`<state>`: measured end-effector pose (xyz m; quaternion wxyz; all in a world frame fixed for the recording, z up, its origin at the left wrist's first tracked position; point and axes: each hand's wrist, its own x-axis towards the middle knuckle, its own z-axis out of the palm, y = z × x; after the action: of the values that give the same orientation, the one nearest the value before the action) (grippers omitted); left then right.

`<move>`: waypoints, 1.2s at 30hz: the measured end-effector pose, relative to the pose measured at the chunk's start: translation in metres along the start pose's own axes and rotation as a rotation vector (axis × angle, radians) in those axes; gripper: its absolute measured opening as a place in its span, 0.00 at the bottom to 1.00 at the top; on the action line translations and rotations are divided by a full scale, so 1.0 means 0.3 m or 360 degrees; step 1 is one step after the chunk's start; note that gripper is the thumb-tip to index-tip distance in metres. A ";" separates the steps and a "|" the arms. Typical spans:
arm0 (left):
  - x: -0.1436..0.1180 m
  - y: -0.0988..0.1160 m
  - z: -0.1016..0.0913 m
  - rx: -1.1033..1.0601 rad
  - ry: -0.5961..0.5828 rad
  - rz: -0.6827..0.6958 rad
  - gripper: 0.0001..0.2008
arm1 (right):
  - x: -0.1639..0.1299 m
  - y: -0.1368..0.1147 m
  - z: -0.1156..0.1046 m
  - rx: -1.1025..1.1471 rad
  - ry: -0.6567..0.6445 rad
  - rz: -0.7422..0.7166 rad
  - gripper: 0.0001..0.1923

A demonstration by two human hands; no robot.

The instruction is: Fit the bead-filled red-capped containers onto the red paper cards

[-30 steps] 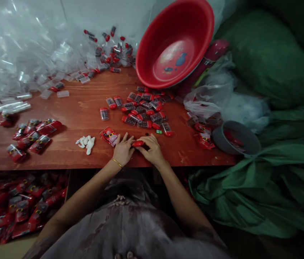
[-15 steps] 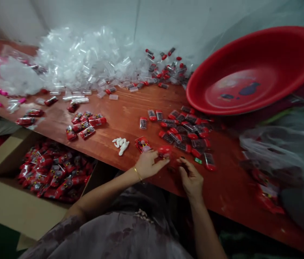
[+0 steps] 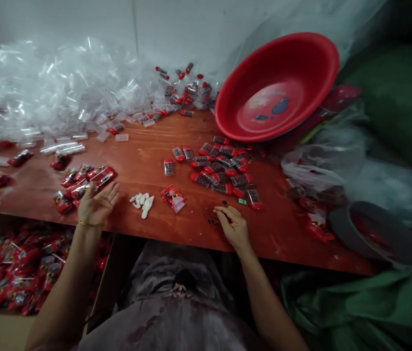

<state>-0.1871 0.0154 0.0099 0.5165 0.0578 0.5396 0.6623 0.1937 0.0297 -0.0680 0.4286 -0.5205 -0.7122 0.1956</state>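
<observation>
We see a cluster of red sealed packets (image 3: 81, 183) at the left of the frame on the table (image 3: 143, 156), just above and touching the fingertips of our left hand (image 3: 96, 207), which lies open with fingers spread and holds nothing. Their printing is too small to read. Our right hand (image 3: 233, 226) rests at lower centre, fingers loosely curled on the wood beside small dark bits, gripping nothing that we can make out. Between the hands lie white pieces (image 3: 143, 201) and one red packet (image 3: 173, 197). Above the right hand sits a heap of red-capped cases (image 3: 220, 168); upper right, a red basin (image 3: 277, 87); upper left, clear wrappers (image 3: 55, 92).
</observation>
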 end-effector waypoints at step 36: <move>0.005 -0.399 0.574 0.2923 -0.1630 0.1422 0.25 | 0.008 -0.018 -0.002 -0.0089 -0.0035 -0.0049 0.10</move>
<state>-0.0041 0.1155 -0.0126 0.1569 0.8636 0.4774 0.0409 0.1910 0.0298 -0.0628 0.4089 -0.5191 -0.7300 0.1746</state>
